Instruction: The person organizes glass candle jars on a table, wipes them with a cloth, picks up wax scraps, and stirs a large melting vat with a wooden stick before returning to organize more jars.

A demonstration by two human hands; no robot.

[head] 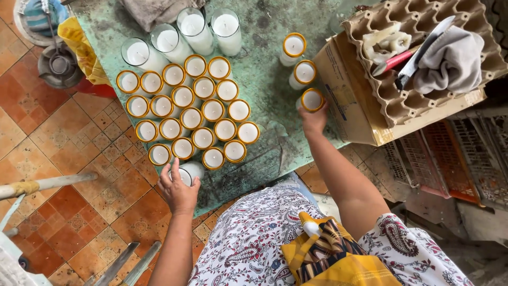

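Holding a bare glass candle (189, 172) at the counter (264, 79) edge, my left hand (179, 189) could knock it off. My right hand (313, 119) grips a gold-rimmed candle (311, 99) near the box (349, 100); it may bump.

Two hands at candle jars on a green worktable

The left hand (179, 191) grips a clear glass candle (189, 172) at the near edge of a block of yellow-rimmed candles (191, 117). The right hand (313, 121) touches a yellow-rimmed candle (311, 99) beside a cardboard box (346, 100) topped with an egg tray (391, 100).
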